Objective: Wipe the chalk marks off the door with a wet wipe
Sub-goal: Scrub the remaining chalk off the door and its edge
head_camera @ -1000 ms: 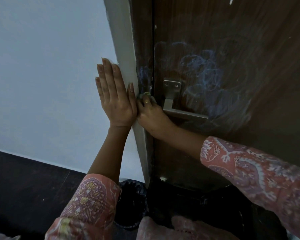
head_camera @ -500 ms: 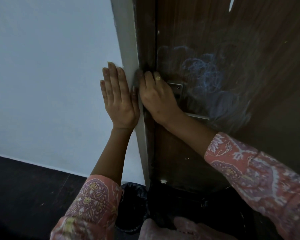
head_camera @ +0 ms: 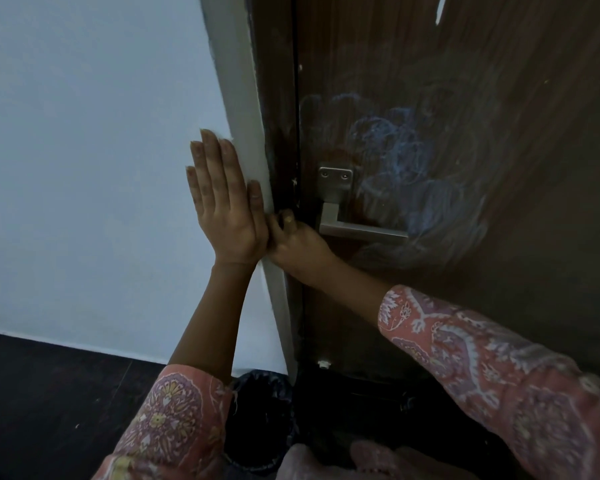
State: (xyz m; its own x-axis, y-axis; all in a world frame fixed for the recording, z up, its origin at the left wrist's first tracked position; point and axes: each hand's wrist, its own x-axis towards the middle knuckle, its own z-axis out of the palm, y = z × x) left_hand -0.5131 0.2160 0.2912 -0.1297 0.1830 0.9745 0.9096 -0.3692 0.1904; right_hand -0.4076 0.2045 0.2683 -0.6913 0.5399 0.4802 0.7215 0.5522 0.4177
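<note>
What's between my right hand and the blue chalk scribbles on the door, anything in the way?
The metal door handle is. Your right hand is curled at the door's edge by the frame, and the blue chalk scribbles lie beyond the handle's lever and mounting plate, above and around them. Going over the lever looks clear. Your left hand is flat on the wall.

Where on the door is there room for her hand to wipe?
Free: the door right of the chalk marks, and the strip below the handle. Crowded: the door's left edge, where the right hand is curled beside the left hand, which lies flat on the wall.
</note>
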